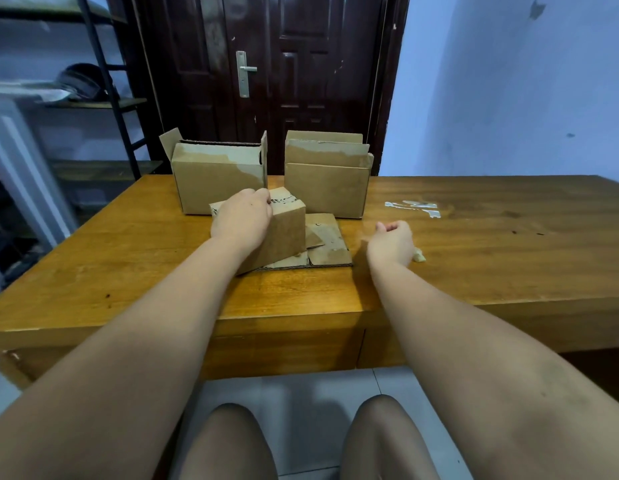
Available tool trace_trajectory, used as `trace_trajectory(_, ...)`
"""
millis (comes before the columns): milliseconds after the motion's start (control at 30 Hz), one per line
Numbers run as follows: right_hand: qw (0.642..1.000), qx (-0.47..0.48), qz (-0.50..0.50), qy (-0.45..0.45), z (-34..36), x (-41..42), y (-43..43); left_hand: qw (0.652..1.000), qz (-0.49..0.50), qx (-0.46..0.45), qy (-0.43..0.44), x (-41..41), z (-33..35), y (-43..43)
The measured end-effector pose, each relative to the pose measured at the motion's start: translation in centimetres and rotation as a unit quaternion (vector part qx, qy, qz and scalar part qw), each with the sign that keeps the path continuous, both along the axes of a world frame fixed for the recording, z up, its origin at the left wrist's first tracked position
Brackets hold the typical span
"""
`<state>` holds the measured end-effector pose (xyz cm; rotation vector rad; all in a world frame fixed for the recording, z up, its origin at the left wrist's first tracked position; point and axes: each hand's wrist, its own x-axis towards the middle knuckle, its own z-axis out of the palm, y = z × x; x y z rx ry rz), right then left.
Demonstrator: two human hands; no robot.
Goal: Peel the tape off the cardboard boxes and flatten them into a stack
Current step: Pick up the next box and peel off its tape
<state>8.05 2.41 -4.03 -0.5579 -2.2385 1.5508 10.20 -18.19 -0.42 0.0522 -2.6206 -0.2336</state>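
My left hand (242, 220) grips the top edge of a partly collapsed cardboard box (285, 230), tilted over a flattened cardboard piece (327, 245) lying on the wooden table (128, 258). My right hand (391, 242) hovers just right of the flat piece, fingers curled loosely, with nothing clearly in it. A crumpled wad of tape (419, 255) lies on the table beside that wrist. Two upright open boxes stand behind: the left box (214, 181) with flaps raised and torn patches, and the right box (327, 183).
Strips of pale peeled tape (413, 206) stick to the tabletop at right. A dark door (266, 74) stands behind the table, metal shelving (103, 81) at the left. The table's front edge (287, 311) is close to my knees.
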Motion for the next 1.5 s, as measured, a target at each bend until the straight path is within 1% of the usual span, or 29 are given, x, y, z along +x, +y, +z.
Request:
trace_trajectory(33, 0.999, -0.04, -0.026, -0.001, 0.0, -0.1, 0.2, 1.0, 0.0, 0.0, 0.001, 0.0, 0.0, 0.0)
trace_trajectory(100, 0.995, -0.083, -0.057, -0.008, 0.1, -0.3, 0.5, 1.0, -0.001, 0.0, 0.004, 0.1, 0.0, 0.0)
trace_trajectory(233, 0.991, -0.114, -0.063, -0.024, -0.4, -0.8, 0.6, 1.0, -0.002, 0.0, 0.01, 0.1, 0.0, 0.0)
trace_trajectory(333, 0.994, -0.086, -0.058, -0.019, -0.6, -0.7, 0.6, 1.0, 0.001, 0.002, 0.01, 0.1, 0.0, 0.0)
trace_trajectory(400, 0.997, -0.07, -0.033, -0.003, -0.6, -0.3, 0.7, 1.0, 0.001, 0.002, 0.006, 0.2, 0.0, 0.0)
trace_trajectory(467, 0.999, -0.013, 0.013, 0.032, -0.8, 0.1, 0.4, 1.0, 0.0, 0.0, 0.005, 0.2, 0.0, 0.1)
trace_trajectory(533, 0.995, 0.066, 0.059, 0.038, -1.0, 0.0, -0.2, 1.0, 0.002, -0.004, 0.006, 0.3, 0.0, 0.1)
trace_trajectory(600, 0.993, 0.094, 0.067, 0.033, -1.1, -0.4, -0.4, 1.0, 0.002, -0.004, 0.007, 0.3, 0.1, 0.1)
trace_trajectory(767, 0.999, 0.037, 0.027, -0.002, -0.7, -0.8, 0.2, 1.0, -0.001, 0.0, 0.007, 0.5, 0.1, 0.0)
trace_trajectory(900, 0.998, -0.006, -0.06, -0.037, -0.8, -1.4, 1.3, 1.0, 0.0, -0.001, 0.003, 0.5, 0.1, 0.1)
trace_trajectory(967, 0.997, -0.015, -0.062, -0.052, -0.7, -1.5, 1.5, 1.0, 0.001, 0.002, 0.001, 0.4, 0.1, 0.1)
trace_trajectory(1100, 0.999, 0.017, 0.032, -0.028, -0.4, -0.8, 0.3, 1.0, -0.002, 0.015, -0.01, 0.5, 0.3, -0.1)
trace_trajectory(1233, 0.991, 0.051, 0.126, -0.005, -0.4, -0.1, -2.1, 0.998, 0.001, 0.038, -0.047, 0.8, 0.6, -0.2)
trace_trajectory(1333, 0.983, 0.075, 0.163, 0.048, 0.1, 0.7, -4.2, 0.997, 0.008, 0.032, -0.073, 0.9, 1.2, 0.1)
trace_trajectory(1400, 0.971, 0.082, 0.206, 0.086, 0.7, 1.2, -5.5, 0.995, 0.012, 0.031, -0.089, 1.0, 1.8, 0.3)
trace_trajectory(1500, 0.945, 0.082, 0.299, 0.1, 1.7, 1.8, -7.0, 0.992, 0.015, 0.038, -0.122, 1.1, 3.1, 0.6)
